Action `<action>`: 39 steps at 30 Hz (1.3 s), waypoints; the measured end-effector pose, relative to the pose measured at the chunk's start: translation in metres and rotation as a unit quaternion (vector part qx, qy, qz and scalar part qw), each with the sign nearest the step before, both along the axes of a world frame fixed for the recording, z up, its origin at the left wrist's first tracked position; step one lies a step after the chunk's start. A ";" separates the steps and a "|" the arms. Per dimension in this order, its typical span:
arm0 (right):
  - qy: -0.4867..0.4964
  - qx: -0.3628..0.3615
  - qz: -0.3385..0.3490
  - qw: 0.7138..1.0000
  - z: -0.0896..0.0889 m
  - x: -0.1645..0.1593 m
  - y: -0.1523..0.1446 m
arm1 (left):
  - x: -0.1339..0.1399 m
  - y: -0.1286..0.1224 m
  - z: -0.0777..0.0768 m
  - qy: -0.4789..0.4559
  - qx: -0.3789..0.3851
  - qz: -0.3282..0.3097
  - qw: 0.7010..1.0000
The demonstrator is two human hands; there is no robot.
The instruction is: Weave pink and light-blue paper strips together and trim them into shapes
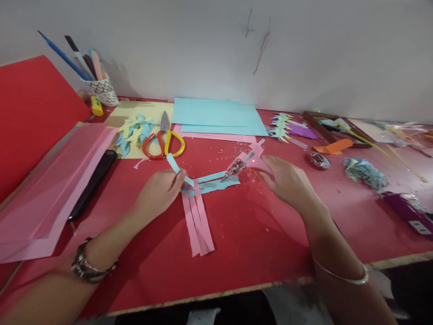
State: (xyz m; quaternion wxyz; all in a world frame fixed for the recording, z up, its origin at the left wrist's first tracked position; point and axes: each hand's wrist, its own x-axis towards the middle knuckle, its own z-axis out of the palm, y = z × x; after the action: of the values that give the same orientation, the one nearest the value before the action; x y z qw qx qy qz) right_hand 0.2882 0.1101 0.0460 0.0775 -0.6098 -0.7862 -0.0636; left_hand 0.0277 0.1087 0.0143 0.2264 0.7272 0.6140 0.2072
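Between thumb and fingers, my left hand (pixel 165 189) pinches a light blue paper strip (pixel 173 163) whose free end sticks up. Below it, pink paper strips (pixel 199 223) hang toward the table's front edge and cross light blue strips (pixel 216 185) that run to the right. My right hand (pixel 287 178) is wrapped round a pink glue gun (pixel 259 160) with a small red light lit. Its nozzle, crusted with residue, points down-left at the blue strips; whether it touches them I cannot tell.
Scissors (pixel 164 137) with red and yellow handles lie behind my left hand, beside paper cuttings (pixel 137 131). Blue sheets (pixel 216 115) rest against the wall. A black phone (pixel 94 183) lies left, a pen cup (pixel 103 90) behind it. A purple device (pixel 407 212) sits right.
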 end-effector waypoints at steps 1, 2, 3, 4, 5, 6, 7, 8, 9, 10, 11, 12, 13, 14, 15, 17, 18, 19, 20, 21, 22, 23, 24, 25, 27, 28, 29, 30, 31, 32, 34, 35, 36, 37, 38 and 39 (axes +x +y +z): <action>-0.002 0.001 0.001 1.000 0.000 0.001 0.000 | 0.000 0.000 0.000 -0.001 0.002 0.000 1.000; -0.005 0.002 0.001 1.000 -0.001 0.003 0.000 | 0.000 0.000 0.000 0.000 0.003 0.000 1.000; -0.007 0.006 0.001 1.000 -0.001 0.004 0.001 | 0.000 0.000 0.000 0.002 0.004 -0.001 1.000; -0.008 0.012 0.001 1.000 -0.001 0.006 0.001 | 0.000 0.000 0.000 0.002 0.004 0.000 1.000; -0.008 0.017 0.002 1.000 -0.002 0.007 0.001 | 0.000 0.000 0.000 0.005 0.005 0.001 1.000; -0.008 0.021 0.001 1.000 -0.002 0.009 0.001 | 0.000 0.000 0.000 0.008 0.004 0.002 1.000; -0.009 0.021 -0.002 1.000 -0.001 0.010 0.001 | 0.000 0.001 0.000 0.011 0.003 0.004 1.000; -0.011 0.018 -0.005 1.000 -0.001 0.012 0.001 | 0.000 0.001 0.000 0.013 0.003 0.005 1.000; -0.014 0.014 -0.009 1.000 -0.001 0.013 0.001 | 0.000 0.001 0.000 0.015 0.002 0.005 1.000; -0.018 0.009 -0.013 1.000 0.000 0.015 0.001 | 0.000 0.001 0.000 0.015 0.001 0.004 1.000; -0.021 0.007 -0.018 1.000 0.000 0.017 0.001 | 0.000 0.001 0.000 0.014 0.000 0.004 1.000; -0.024 0.006 -0.021 0.999 0.001 0.019 0.001 | 0.000 0.001 0.000 0.014 -0.001 0.003 1.000; -0.026 0.008 -0.023 0.999 0.001 0.020 0.001 | 0.000 0.001 0.000 0.013 -0.003 0.003 1.000; -0.028 0.011 -0.025 0.999 0.001 0.022 0.001 | 0.000 0.001 0.000 0.011 -0.005 0.003 1.000; -0.030 0.013 -0.025 0.999 0.001 0.023 0.000 | 0.000 0.000 0.000 0.010 -0.005 0.003 1.000; -0.034 0.013 -0.023 0.999 0.001 0.026 0.000 | 0.000 0.000 0.001 0.010 -0.007 0.004 1.000; -0.035 0.013 -0.023 0.999 0.001 0.027 0.000 | 0.000 0.000 0.001 0.011 -0.009 0.004 1.000; -0.036 0.014 -0.026 0.999 0.002 0.028 0.000 | 0.000 0.000 0.001 0.013 -0.010 0.005 1.000; -0.037 0.014 -0.029 0.999 0.002 0.029 0.001 | 0.000 0.000 0.001 0.016 -0.010 0.004 1.000; -0.039 0.015 -0.035 0.999 0.002 0.030 0.001 | 0.000 0.000 0.001 0.019 -0.010 0.004 1.000; -0.040 0.016 -0.040 0.998 0.003 0.031 0.001 | 0.000 0.000 0.001 0.021 -0.010 0.004 1.000; -0.042 0.016 -0.042 0.998 0.003 0.033 0.002 | 0.000 0.000 0.001 0.024 -0.010 0.005 1.000; -0.044 0.016 -0.043 0.998 0.003 0.035 0.002 | 0.000 0.000 0.001 0.026 -0.010 0.005 1.000; -0.047 0.016 -0.045 0.998 0.003 0.036 0.002 | 0.000 0.000 0.000 0.028 -0.011 0.005 1.000; -0.054 0.016 -0.059 0.997 0.002 0.039 0.003 | 0.000 0.000 0.000 0.029 -0.009 0.004 1.000; -0.058 0.017 -0.078 0.995 0.002 0.039 0.004 | 0.000 0.000 0.000 0.029 -0.008 0.004 1.000; -0.063 0.018 -0.103 0.992 0.001 0.040 0.005 | 0.000 0.000 0.000 0.028 -0.007 0.003 1.000; -0.067 0.019 -0.134 0.988 0.001 0.040 0.006 | 0.000 0.000 0.000 0.026 -0.008 0.002 1.000; -0.070 0.019 -0.168 0.983 0.000 0.039 0.007 | 0.000 0.000 0.000 0.025 -0.009 0.003 1.000; -0.070 0.018 -0.201 0.977 -0.001 0.039 0.009 | 0.000 -0.001 0.001 0.023 -0.013 0.002 1.000; -0.063 0.005 -0.255 0.965 -0.004 0.040 0.013 | 0.001 -0.001 0.001 0.025 -0.019 -0.001 0.999; -0.057 -0.009 -0.273 0.960 -0.005 0.040 0.015 | 0.001 -0.002 0.001 0.031 -0.019 -0.001 0.999; -0.050 -0.027 -0.284 0.957 -0.006 0.041 0.016 | 0.001 -0.002 0.001 0.037 -0.018 0.000 0.999; -0.044 -0.051 -0.291 0.954 -0.007 0.041 0.017 | 0.001 -0.003 0.001 0.042 -0.017 0.002 0.999; -0.040 -0.074 -0.296 0.952 -0.007 0.042 0.017 | 0.001 -0.003 0.001 0.046 -0.017 0.004 0.999; -0.038 -0.092 -0.300 0.949 -0.006 0.042 0.017 | 0.002 -0.004 0.001 0.046 -0.017 0.005 0.999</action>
State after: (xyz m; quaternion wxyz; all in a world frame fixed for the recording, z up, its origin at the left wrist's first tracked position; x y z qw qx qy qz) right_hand 0.3302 0.1273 0.0402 -0.0314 -0.8193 -0.5714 -0.0343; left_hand 0.0292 0.1050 0.0150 0.2093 0.7292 0.6306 0.1641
